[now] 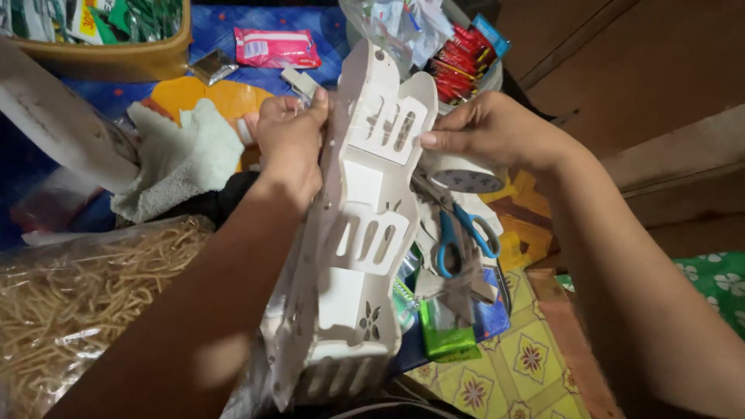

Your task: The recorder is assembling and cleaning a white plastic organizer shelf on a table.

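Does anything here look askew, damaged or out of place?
The white plastic rack is tilted on edge between the left hand and right hand, not standing upright. No breakage shows. Scissors lie amid clutter beside it.

The slotted plastic rack (353,233) is white with small dark flower prints, and the roll of tape (464,175) beside it is white with what seem to be dark spots, though it is half hidden. The scissors (458,233) have blue handles, the towel (180,155) is off-white, and the sachets (462,62) are red. The cloth (535,365) underneath is yellow with a flowered tile pattern.
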